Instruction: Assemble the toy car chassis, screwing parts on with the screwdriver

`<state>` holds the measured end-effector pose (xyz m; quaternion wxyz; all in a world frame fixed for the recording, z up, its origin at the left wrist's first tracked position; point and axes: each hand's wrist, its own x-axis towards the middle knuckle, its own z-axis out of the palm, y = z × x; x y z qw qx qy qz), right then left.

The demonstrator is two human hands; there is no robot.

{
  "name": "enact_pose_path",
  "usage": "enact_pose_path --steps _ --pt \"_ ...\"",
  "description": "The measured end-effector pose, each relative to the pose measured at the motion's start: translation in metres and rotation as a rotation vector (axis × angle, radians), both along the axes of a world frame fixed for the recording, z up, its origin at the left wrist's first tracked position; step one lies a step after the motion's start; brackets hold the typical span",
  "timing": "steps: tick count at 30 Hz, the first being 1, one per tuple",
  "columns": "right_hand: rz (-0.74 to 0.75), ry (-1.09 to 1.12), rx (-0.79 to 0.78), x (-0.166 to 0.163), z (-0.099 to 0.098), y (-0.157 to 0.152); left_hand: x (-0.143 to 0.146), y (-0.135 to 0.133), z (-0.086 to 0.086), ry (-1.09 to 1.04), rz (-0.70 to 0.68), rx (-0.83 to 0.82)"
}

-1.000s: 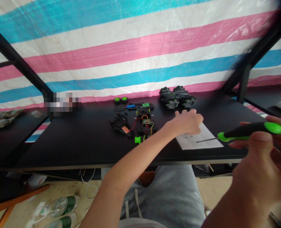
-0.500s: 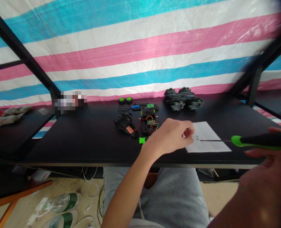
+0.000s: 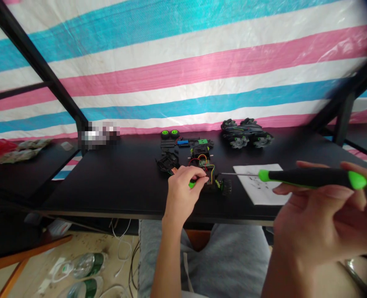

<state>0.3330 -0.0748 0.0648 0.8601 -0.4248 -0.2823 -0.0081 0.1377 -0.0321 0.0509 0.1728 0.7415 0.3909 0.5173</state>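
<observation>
My right hand grips a black-and-green screwdriver, its thin shaft pointing left, tip over a partly built toy car chassis. Above the left side of that chassis, my left hand has thumb and forefinger pinched together; whatever is between them is too small to make out. Coloured wires and a small circuit board show on the car, with a black wheel at its right. A white sheet bearing several small dark bits lies right of it, under the screwdriver.
A black car shell lies left of the chassis. Behind stand two green-hubbed wheels, a blue cylindrical part and a black vehicle with chunky wheels. Black frame posts rise at both sides of the black table.
My left hand has moved left from the white sheet to the chassis, still pinched. The screwdriver has come left too, its tip now by the chassis. The view has shifted slightly.
</observation>
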Motion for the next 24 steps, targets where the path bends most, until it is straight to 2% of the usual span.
enact_pose_path --steps 3,14,24 --pt "-0.088 -0.118 0.064 -0.001 -0.002 0.005 0.004 0.0 -0.004 -0.022 0.012 -0.006" --pt "-0.043 -0.191 0.084 0.005 -0.01 0.007 0.009 0.004 -0.015 -0.046 -0.003 0.012" --pt "0.0 -0.21 0.044 -0.008 -0.008 0.004 0.013 0.006 -0.019 -0.095 0.012 0.037"
